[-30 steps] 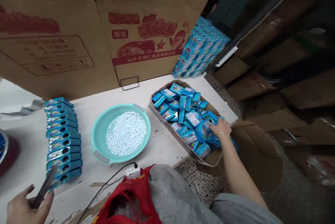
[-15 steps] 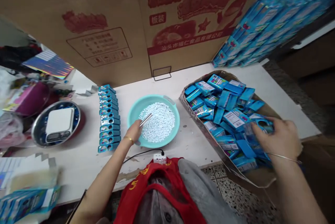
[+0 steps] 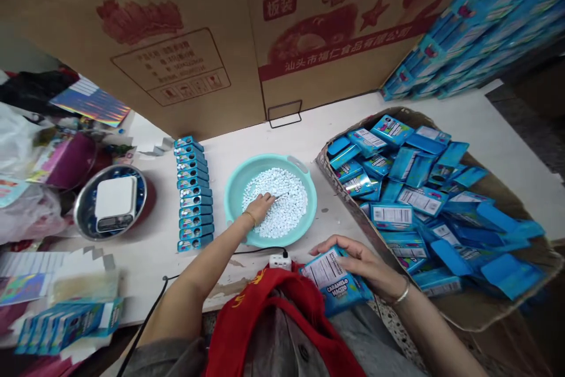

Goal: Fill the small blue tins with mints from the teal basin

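Observation:
My left hand [image 3: 259, 209] is closed and reaches into a mint-green plastic basin [image 3: 236, 180]. Small white candies [image 3: 282, 212] fill its bottom. The fingers grip a slim metal scoop [image 3: 281, 196], whose tip lies among the candies and is mostly hidden. Close to my body, right of the basin, my right hand [image 3: 359, 262] clasps a blue candy box [image 3: 331, 283] with a white printed panel and the words "CARAMELO MACIZO". Part of the box is covered by my fingers, and I cannot tell whether a second one lies under it.
At right, a cut-down carton [image 3: 348, 206] holds many loose blue boxes [image 3: 424, 200]. A row of small blue boxes [image 3: 194, 200] stands left of the basin. Further left is a metal bowl [image 3: 82, 212] with a white scale [image 3: 115, 197]. Large cardboard cartons [image 3: 176, 71] wall the back.
My right hand has come from the carton toward my body with a blue box. My left hand has lowered the scoop into the candies. The view has shifted slightly.

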Tool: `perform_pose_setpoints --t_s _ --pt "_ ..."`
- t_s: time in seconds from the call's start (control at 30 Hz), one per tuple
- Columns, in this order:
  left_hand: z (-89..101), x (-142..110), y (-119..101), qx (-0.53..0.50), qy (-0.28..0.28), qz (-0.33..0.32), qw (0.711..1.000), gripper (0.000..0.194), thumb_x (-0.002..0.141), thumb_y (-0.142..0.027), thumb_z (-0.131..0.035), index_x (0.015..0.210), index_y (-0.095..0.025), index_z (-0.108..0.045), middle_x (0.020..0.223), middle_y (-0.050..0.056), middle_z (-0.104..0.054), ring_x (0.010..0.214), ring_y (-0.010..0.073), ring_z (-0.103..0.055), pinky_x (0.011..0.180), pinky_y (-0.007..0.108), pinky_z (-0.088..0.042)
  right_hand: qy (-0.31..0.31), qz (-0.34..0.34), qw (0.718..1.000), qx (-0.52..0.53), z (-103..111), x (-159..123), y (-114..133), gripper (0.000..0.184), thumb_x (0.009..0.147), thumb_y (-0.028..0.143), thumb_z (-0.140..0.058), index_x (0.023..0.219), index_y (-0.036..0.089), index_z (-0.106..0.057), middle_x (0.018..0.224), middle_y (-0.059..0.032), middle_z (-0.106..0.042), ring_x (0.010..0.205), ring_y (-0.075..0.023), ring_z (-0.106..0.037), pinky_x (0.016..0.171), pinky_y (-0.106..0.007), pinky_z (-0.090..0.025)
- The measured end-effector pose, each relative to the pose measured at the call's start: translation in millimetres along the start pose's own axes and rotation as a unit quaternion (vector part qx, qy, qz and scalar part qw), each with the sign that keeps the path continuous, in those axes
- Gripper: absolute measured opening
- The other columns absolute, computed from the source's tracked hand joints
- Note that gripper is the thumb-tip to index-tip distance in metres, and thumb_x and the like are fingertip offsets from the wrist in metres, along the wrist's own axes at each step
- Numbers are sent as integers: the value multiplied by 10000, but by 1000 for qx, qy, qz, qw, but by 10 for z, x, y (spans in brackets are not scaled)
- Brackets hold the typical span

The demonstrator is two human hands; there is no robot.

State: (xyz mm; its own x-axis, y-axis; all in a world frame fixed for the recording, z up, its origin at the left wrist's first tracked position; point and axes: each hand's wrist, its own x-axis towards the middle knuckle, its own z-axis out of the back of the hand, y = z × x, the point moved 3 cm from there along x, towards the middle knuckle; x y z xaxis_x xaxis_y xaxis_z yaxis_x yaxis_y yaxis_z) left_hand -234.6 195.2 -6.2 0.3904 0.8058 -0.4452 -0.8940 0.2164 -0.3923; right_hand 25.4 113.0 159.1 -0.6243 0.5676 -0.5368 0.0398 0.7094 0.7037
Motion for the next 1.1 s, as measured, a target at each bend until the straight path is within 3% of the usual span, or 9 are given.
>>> perform_pose_setpoints --t_s 0.1,0.2,0.3,0.4,0.5,0.6,0.7,0.9,1.1 --pt "-94 -154 -58 -21 44 -36 998 505 733 64 -393 1155 -178 -530 1180 100 -533 1077 228 -502 983 372 -396 155 -19 984 81 -41 -77 5 808 528 496 -825 1240 228 -551 1298 -139 -562 1138 -302 -580 897 -418 -485" --pt "-198 -278 -173 -52 70 -60 994 478 730 25 -453 1151 -186 -533 1179 80 -566 1072 210 -536 959 328 -419 180 -37 981 59 -41 -66 -131 877 532 394 -849 1318 253 -487 1186 -109 -633 1028 -257 -640 799 -352 -529" --pt "-243 -327 -233 -89 68 -51 992 471 749 -26 -479 1187 -195 -517 1182 62 -587 1060 187 -557 924 285 -439 88 2 996 22 20 25 -272 671 602 336 -820 1221 262 -572 1043 -50 -684 903 -197 -665 760 -305 -540" --pt "-211 -299 -190 -102 53 -18 993 404 775 -85 -499 1155 -211 -551 1099 40 -620 1000 182 -578 894 284 -449 -16 66 997 -22 152 67 -304 547 579 326 -836 1087 253 -645 1024 -30 -686 946 -193 -642 850 -323 -521" --pt "-182 -258 -147 -90 22 34 995 332 811 -123 -488 1118 -201 -587 1072 77 -606 1008 215 -569 914 333 -434 -78 68 994 -42 297 65 -338 521 612 425 -807 1069 240 -639 1032 -50 -690 959 -214 -637 871 -368 -521" --pt "-236 -251 -194 -82 -1 81 993 383 823 -70 -415 1146 -192 -580 1082 108 -586 1011 233 -565 909 364 -433 -168 81 982 -27 427 99 -421 537 637 484 -779 1081 255 -584 1016 -44 -693 945 -219 -642 849 -385 -537" --pt "-320 -234 -280 -96 -8 91 991 404 820 -53 -396 1159 -171 -582 1090 117 -594 1011 234 -572 916 367 -440 -249 124 960 -2 500 205 -515 559 674 491 -752 1130 270 -516 1048 -40 -685 962 -219 -644 855 -399 -541" --pt "-271 -132 -302 -159 -20 44 986 377 841 -100 -404 1162 -132 -600 1193 108 -614 1115 209 -556 1004 324 -416 -302 183 935 34 584 429 -586 497 729 449 -718 1142 243 -534 1125 -66 -673 1032 -238 -630 894 -439 -528" --pt "-45 -236 -302 -192 -44 -17 980 391 789 -207 -544 1175 -154 -577 1153 86 -615 1011 205 -583 942 336 -451 -358 251 895 -92 659 447 -486 481 700 442 -725 1101 228 -572 1105 -66 -673 1009 -238 -627 924 -432 -497"
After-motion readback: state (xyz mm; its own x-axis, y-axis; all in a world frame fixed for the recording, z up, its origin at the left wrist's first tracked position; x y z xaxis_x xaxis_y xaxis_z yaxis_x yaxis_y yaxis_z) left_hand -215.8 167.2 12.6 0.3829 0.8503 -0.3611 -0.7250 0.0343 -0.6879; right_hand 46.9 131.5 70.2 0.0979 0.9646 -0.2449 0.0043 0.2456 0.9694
